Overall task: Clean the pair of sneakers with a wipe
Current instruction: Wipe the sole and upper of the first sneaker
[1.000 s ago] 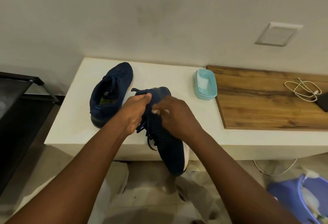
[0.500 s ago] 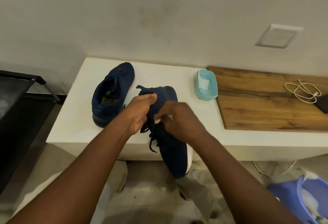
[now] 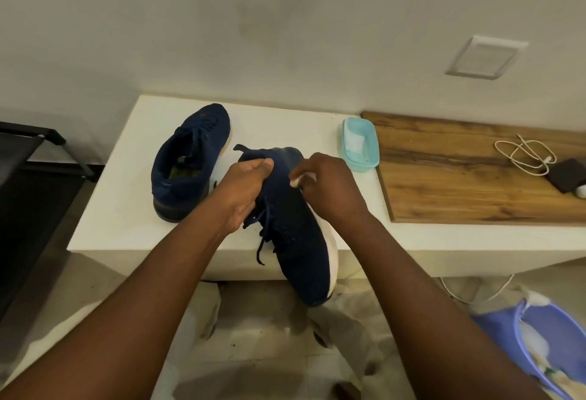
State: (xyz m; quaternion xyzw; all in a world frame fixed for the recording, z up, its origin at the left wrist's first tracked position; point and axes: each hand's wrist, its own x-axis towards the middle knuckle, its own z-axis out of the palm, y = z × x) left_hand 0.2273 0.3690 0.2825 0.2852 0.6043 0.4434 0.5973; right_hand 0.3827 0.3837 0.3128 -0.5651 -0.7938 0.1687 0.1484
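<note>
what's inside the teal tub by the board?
A white folded sheet, likely a wipe, lies in the teal tub. Nothing else shows; whatever is beneath the sheet is covered.

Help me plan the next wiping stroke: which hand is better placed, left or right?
Right, probably. The right hand holds the white wipe against the held sneaker, while the left hand grips its collar, steadying it.

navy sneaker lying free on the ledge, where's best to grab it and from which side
Take the free navy sneaker by its heel collar, from the near side and above: its heel lies nearest, its mouth gapes upward, so fingers should hook inside.
</note>
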